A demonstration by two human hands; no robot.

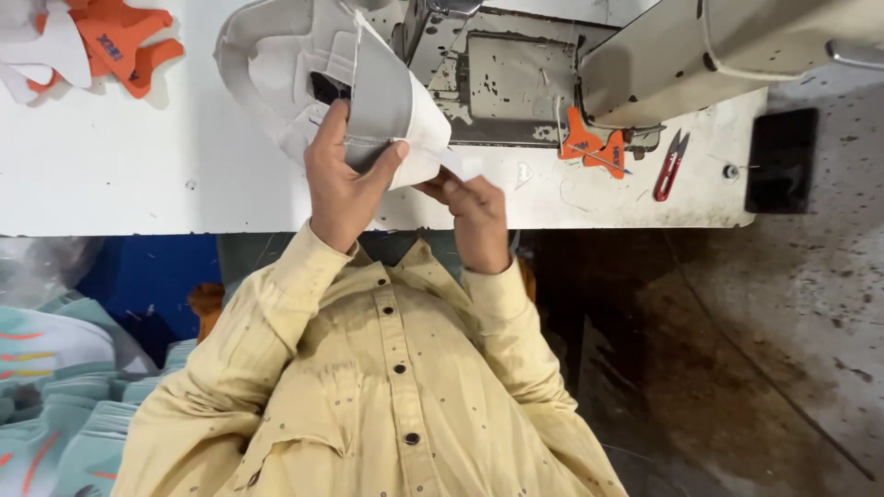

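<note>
My left hand [343, 184] grips a grey and white shoe upper [378, 92], thumb pressed on its stitched grey panel, holding it up over the near edge of the white sewing table [138, 156]. Just to the right, my right hand [476, 213] pinches the lower white corner of the same shoe upper between its fingertips. Both hands rise out of pale yellow shirt sleeves. The far part of the shoe upper curls back toward the sewing machine.
A sewing machine [700, 46] stands at the back right, its worn metal bed [516, 78] behind the shoe upper. Orange cut pieces [589, 143] and red thread snips [670, 166] lie beside it. More orange and white pieces [101, 41] sit far left. Teal shoe uppers [55, 387] are piled low left.
</note>
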